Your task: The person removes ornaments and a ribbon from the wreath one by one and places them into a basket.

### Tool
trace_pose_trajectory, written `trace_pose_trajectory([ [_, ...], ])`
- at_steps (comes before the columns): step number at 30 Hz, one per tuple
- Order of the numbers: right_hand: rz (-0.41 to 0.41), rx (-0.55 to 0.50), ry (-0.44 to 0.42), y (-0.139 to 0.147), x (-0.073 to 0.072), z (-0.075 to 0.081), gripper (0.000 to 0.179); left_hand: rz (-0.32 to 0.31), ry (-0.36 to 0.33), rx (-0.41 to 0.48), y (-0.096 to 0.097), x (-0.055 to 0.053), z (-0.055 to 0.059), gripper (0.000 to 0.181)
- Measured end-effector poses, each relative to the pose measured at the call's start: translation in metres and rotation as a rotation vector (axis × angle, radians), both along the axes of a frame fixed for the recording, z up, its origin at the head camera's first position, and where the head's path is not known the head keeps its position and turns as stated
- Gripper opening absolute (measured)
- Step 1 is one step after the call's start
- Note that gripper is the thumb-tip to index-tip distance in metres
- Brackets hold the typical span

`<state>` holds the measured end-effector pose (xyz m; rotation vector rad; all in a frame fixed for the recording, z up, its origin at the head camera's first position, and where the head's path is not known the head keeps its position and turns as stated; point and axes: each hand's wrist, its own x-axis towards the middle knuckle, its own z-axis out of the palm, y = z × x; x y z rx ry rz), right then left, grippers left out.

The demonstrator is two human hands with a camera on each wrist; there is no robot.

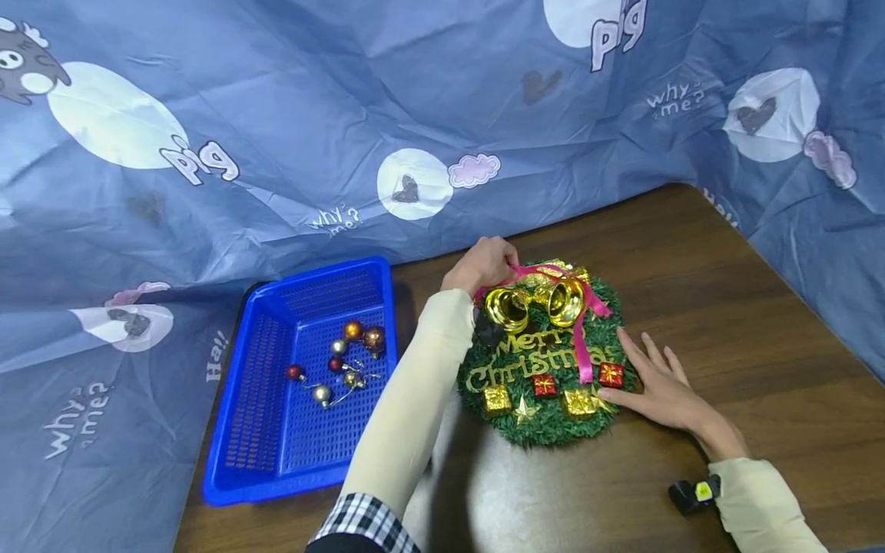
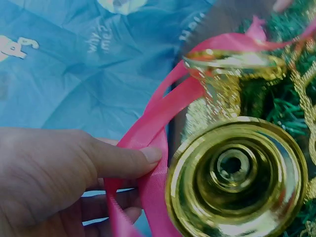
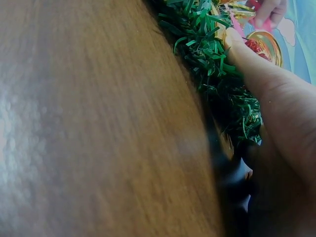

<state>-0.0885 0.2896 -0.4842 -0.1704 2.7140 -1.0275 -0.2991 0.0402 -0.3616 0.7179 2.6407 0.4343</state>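
A green Christmas wreath (image 1: 546, 430) lies flat on the table, bearing gold "Merry Christmas" lettering, small red and gold gift boxes and stars. Two gold bells (image 2: 237, 177) sit at its top. My left hand (image 1: 483, 265) is at the wreath's upper left, pinching a pink ribbon (image 2: 158, 113) between thumb and fingers beside the bells. One ribbon end hangs down over the lettering. At the wreath's right edge, my right hand (image 1: 667, 392) has its fingers spread, the thumb by a gold star. In the right wrist view that thumb rests against the green tinsel (image 3: 212, 64).
A blue plastic basket (image 1: 297, 488) stands left of the wreath, with several small baubles (image 1: 353, 330) in red, gold and brown inside. Behind the brown wooden table (image 1: 760, 369) hangs a blue printed cloth (image 1: 290, 100).
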Motion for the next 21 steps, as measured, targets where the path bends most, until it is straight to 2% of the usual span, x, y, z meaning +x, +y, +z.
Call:
trace_pose_trajectory([
  [7, 0.001, -0.006, -0.002, -0.001, 0.000, 0.001, 0.103, -0.030, 0.020, 0.072, 0.000, 0.008, 0.016, 0.009],
  [21, 0.003, -0.017, 0.000, -0.001, 0.000, 0.003, 0.102, -0.086, 0.149, 0.163, -0.004, 0.021, 0.045, 0.009],
])
